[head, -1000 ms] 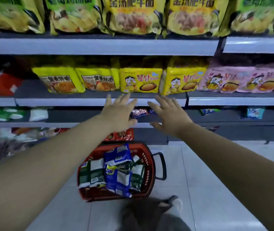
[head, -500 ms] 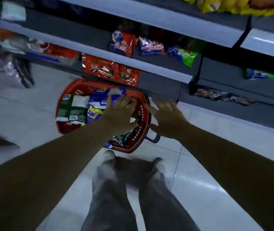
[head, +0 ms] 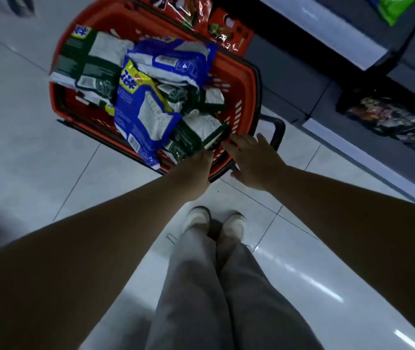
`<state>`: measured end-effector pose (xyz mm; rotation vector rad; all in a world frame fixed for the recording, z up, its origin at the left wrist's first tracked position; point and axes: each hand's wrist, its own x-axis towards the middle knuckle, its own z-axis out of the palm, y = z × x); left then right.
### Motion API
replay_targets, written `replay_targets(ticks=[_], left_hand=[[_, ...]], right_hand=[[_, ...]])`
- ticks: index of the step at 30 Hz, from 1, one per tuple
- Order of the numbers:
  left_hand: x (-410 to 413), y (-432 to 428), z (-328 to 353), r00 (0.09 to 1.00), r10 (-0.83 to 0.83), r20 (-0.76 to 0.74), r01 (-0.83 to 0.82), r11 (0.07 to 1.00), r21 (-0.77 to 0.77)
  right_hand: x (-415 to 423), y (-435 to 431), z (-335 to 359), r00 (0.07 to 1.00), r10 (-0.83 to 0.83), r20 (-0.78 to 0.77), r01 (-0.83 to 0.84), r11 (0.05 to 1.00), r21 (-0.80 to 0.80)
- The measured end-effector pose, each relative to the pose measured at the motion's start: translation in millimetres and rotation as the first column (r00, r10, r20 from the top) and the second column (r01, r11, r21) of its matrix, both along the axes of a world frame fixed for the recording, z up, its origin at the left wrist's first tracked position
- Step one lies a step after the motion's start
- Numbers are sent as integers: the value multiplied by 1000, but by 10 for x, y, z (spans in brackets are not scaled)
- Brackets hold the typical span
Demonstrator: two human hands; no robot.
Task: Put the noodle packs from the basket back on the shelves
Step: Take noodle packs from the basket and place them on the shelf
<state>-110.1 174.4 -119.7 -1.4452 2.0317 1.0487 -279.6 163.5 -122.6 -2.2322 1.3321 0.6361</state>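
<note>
The green noodle pack [head: 202,133] lies directly ahead of both hands, long axis crosswise. Left hand [head: 196,170] touches it, fingers hidden; right hand [head: 254,160] open alongside.

One view only, from the head camera, tipped steeply down over the person's own legs and shoes [head: 215,223] at the bottom centre. It faces the tiled floor [head: 50,173], with the red basket [head: 239,79] close ahead at the top and the lower shelves [head: 327,24] running off along the upper right corner. Wide-angle bending shows at the edges.
</note>
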Motion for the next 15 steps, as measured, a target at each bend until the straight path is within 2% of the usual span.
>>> replay_targets(ticks=[2,5,11,15], left_hand=[[-2,65,-147,999,44,-15,-43,998,50],[-14,145,-350,996,86,-15,-84,992,90],[-158,378,-469,968,233,91,-223,969,-110],[-438,558,-441,923,365,121,-349,927,-139]], right_hand=[[39,-5,-138,998,56,-27,-57,998,-28],[50,-37,-361,999,47,-13,-48,997,-61],[27,31,-575,993,119,15,-114,976,-186],[-99,70,-586,986,163,23,-156,970,-186]])
